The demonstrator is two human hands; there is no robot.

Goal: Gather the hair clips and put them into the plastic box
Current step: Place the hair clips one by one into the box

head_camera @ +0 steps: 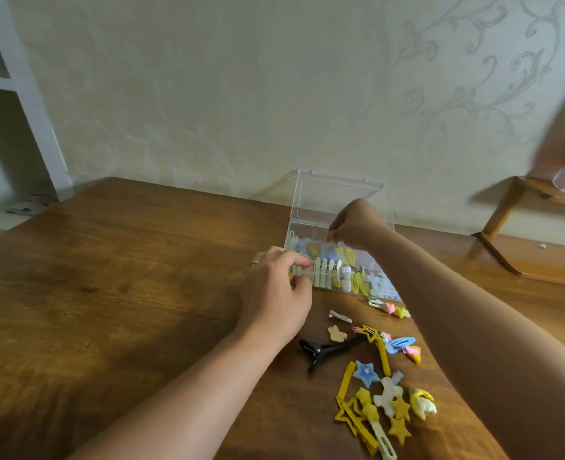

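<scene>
Two hands are seen at a clear plastic box (pixel 337 260) that stands on a wooden desk (pixel 125 277), near the wall (pixel 208 94). The box's long axis is seen running from near left to far right, and its lid (pixel 337 200) is raised upright at the far side. The box is filled with hair clips: a row of cream clips (pixel 322 272) is stood on edge along the near wall, their long axes upright, and blue and yellow clips are piled behind them.

The left hand (pixel 276 293) is placed at the box's left end, its grip curled around that corner, thumb and fingers on the plastic. The right hand (pixel 354 227) is held over the box, its grip closed to a pinch on a small yellow clip (pixel 332 240), of which only a little is shown.

More clips are scattered on the desk in front of the box, between the two forearms. A black clip (pixel 327 350) is laid with its long axis left to right. A long yellow star clip (pixel 379 350) is pointed away from the camera, and a blue star clip (pixel 366 373) is laid just beside it. A blue snap clip (pixel 399 344) is lying near the right forearm. Yellow star clips (pixel 397 416) and a white clip (pixel 387 391) are heaped nearest the camera.
</scene>
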